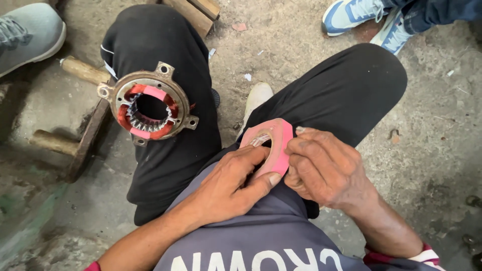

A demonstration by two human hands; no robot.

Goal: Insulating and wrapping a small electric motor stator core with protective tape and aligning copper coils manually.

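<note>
While both hands meet over the person's lap, a roll of pink tape sits between them, near the middle of the scene and against the dark trouser leg. The left hand is closed around the roll from below, thumb pressed along its near edge and fingers curled into or behind its hollow core. The right hand is closed on the roll's right edge, fingertips pinched at the outer wrap; whether a loose tape end is caught there cannot be told.

Further left, a round metal motor stator rests on the person's left knee. Its ring holds copper-coloured windings with pink tape bands around them, and the centre bore is open and dark, showing toothed slots. It sits well apart from the hands.

Left of that knee lies a wooden stool frame with round pegs. Bare concrete floor opens to the right of the right knee. At the far edge, a grey shoe and blue-and-white shoes of other people border the space.
</note>
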